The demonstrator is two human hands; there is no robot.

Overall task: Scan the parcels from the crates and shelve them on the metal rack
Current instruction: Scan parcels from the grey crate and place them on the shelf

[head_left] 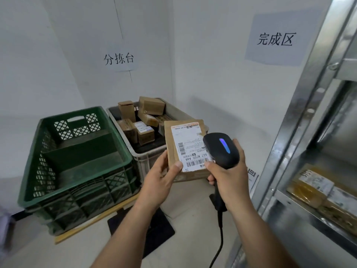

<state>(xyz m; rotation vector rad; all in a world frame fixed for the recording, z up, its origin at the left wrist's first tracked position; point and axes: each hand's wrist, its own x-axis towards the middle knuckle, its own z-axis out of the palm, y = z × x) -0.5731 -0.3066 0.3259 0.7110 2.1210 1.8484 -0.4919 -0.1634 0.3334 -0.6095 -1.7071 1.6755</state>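
My left hand [161,176] grips a flat brown parcel [186,147] by its lower left corner, thumb on its white shipping label. My right hand [229,176] holds a black corded barcode scanner [222,149] with a blue light lit, its head over the label's right edge. Behind the parcel stands a grey crate [148,155] holding several small cardboard parcels [145,130]. Left of it sits a green crate [77,157] with nothing inside. The metal rack [301,132] rises on the right, with yellowish parcels [316,188] on a lower shelf.
Two paper signs with Chinese characters hang on the white walls, one [118,59] above the crates, one [275,38] beside the rack. The crates rest on a wooden board [92,221] on the floor. A black mat [143,227] lies below my arms.
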